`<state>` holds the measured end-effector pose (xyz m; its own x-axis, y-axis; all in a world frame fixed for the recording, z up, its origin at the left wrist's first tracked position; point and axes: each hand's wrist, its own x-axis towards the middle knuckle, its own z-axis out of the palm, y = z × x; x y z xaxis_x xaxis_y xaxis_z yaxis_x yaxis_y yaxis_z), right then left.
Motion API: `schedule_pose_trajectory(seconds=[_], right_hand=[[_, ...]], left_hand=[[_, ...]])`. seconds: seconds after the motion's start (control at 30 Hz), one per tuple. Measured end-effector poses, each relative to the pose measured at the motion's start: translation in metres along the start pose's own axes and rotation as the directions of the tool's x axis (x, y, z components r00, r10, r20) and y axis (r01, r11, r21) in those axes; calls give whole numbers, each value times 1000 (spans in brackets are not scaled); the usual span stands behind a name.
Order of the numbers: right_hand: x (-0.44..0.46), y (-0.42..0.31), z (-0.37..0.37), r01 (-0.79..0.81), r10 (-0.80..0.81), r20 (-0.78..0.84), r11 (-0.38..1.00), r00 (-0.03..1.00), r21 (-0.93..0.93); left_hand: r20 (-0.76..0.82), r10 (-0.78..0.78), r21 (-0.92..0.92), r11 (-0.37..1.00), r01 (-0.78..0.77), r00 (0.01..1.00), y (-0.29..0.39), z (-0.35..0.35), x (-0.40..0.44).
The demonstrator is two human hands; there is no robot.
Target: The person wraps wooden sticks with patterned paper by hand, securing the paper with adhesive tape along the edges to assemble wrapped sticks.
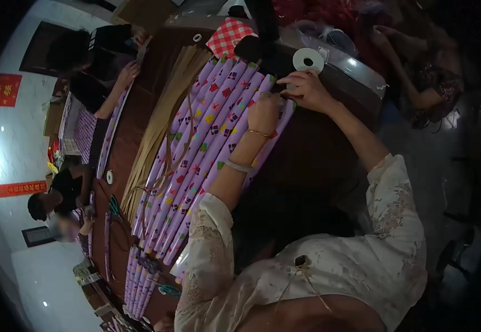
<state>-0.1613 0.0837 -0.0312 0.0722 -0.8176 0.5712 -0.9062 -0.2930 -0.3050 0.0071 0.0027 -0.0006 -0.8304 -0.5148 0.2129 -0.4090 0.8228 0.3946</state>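
Long lilac rolls of patterned wrapping paper [196,149] lie side by side on the dark table in front of me. My left hand [264,113] is closed over the upper ends of the rolls at the right of the row. Close beside it, my right hand [305,91] has its fingers drawn together at the tip of the outermost roll. Whatever small thing sits between the fingers of either hand is too dark and covered to make out. A white tape roll [308,60] stands just beyond my right hand.
Brown paper strips [160,124] lie left of the rolls, some crossing them. Shorter lilac rolls [139,285] and green-handled scissors [113,206] are nearer the lower left. A red checked piece [231,37] lies at the far end. Two people work across the table, another at upper right.
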Motion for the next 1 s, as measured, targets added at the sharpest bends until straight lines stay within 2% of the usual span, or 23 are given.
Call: schedule_pose_trajectory(seconds=[0.07,0.13,0.17,0.3,0.37,0.4,0.43,0.5,0.53,0.6,0.63,0.67,0.7,0.73,0.77,0.8,0.83,0.87,0.9,0.93,0.97,1.0], right_hand=[[0,0,-1,-11,11,1,999,1000,-45],[4,-10,-8,-15,15,1,1000,1000,-22],[6,-13,-11,-45,45,-16,999,999,1],[0,-2,-7,46,-45,47,999,998,-20],[-2,-4,-8,-199,201,3,965,980,174],[-4,4,-10,-209,207,39,941,978,264],[-5,2,-11,-197,192,45,943,980,267],[-7,-4,-15,-153,175,-42,937,984,314],[-4,-11,-20,-95,133,-172,972,976,213],[-10,-14,-32,-154,189,-296,979,936,137],[-15,-10,-38,-198,180,-377,980,909,-8],[-22,-10,-43,-179,112,-409,975,906,-129],[-28,-13,-52,-162,40,-433,955,900,-248],[-33,-16,-64,-161,-15,-398,901,917,-404],[-41,-11,-67,-155,-19,-391,900,920,-407],[-53,-5,-69,-111,-61,-320,862,946,-494],[-64,2,-70,-65,-97,-246,815,965,-576],[-76,7,-68,-113,110,-34,874,993,-472],[-79,6,-70,-117,116,-33,868,993,-482],[-80,5,-72,-219,212,-56,940,976,-261],[-80,6,-72,-310,308,-61,951,949,-21],[-80,8,-74,-314,313,-32,943,949,-112]], left_hand=[[-25,-24,38,999,25,999,9,-11,-7],[-141,-29,-71,997,19,990,20,-33,-25],[-206,27,-92,995,-46,978,18,-36,-39],[-136,-39,-195,981,12,990,39,-98,-125],[-174,-74,-75,995,62,982,41,-124,-171],[-186,-210,-114,975,192,960,35,-132,-196],[-194,-339,-152,937,314,920,26,-135,-223],[-287,-529,-180,849,497,799,21,-142,-267],[-324,-536,-132,842,524,780,16,-143,-289],[-433,-513,-87,842,533,741,9,-141,-328],[-458,-525,-38,818,574,718,11,-143,-341],[-479,-536,11,788,615,695,13,-145,-355],[-505,-556,-28,775,631,661,14,-144,-366],[-507,-560,-32,772,635,655,13,-142,-376],[-543,-543,21,753,657,641,11,-139,-384],[-575,-523,73,733,677,629,10,-136,-390],[-578,-549,47,716,696,604,8,-135,-395],[-575,-550,39,721,691,606,6,-133,-398],[-596,-552,14,719,695,583,5,-132,-400],[-615,-557,-13,715,699,558,6,-130,-400],[-634,-547,-23,720,693,547,8,-130,-397],[-627,-547,-24,725,688,554,7,-130,-396]])
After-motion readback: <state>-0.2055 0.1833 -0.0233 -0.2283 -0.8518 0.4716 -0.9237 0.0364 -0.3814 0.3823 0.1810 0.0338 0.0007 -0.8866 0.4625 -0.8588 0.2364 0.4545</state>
